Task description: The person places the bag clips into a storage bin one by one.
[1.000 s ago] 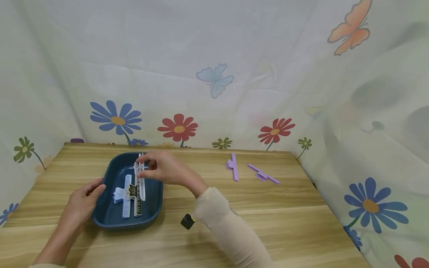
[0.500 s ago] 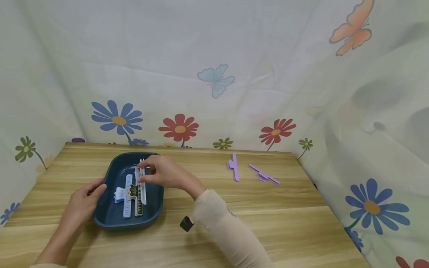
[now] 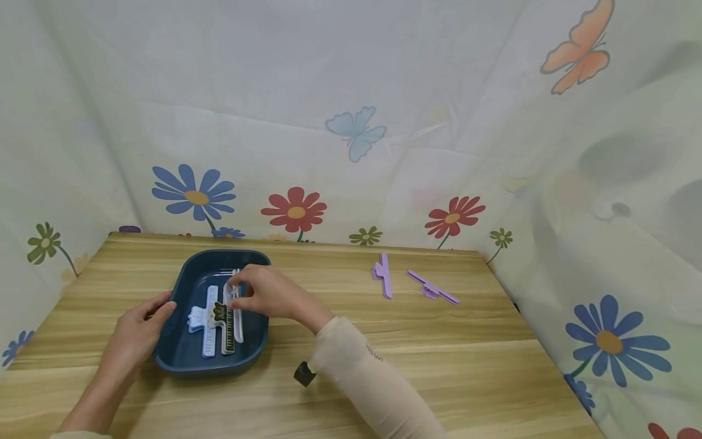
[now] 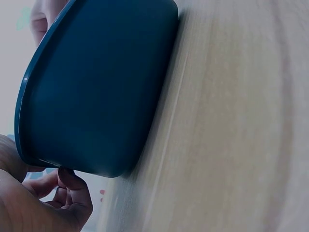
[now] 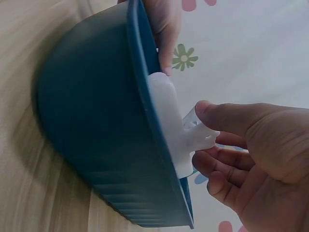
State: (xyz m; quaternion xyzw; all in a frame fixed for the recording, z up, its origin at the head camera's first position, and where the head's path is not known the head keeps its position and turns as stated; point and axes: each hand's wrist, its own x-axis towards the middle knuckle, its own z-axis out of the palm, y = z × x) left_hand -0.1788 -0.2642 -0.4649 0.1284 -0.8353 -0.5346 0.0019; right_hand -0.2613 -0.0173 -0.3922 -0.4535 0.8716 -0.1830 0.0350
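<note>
My right hand (image 3: 274,296) pinches a white sealing clip (image 3: 238,326) by its handle between thumb and fingers, over the right part of a dark blue basin (image 3: 203,371). In the right wrist view the long bar of the white clip (image 5: 166,111) overlaps the basin's rim (image 5: 145,92). Inside the basin lie a pale blue clip (image 3: 209,338) and, to its right, a dark patterned clip (image 3: 228,341). At the basin's left side my left hand (image 3: 139,326) grips the rim; in the left wrist view its fingers (image 4: 77,193) touch the outer wall.
Two purple clips (image 3: 386,277) lie apart at the back right of the wooden table (image 3: 466,366), the other purple clip (image 3: 443,294) slanted. A small black block (image 3: 304,374) shows by the right sleeve. Flower-patterned cloth (image 3: 351,61) surrounds the table.
My right hand has moved slightly toward me and to the right with the white clip, beside the dark patterned one. The left hand has kept its place on the rim.
</note>
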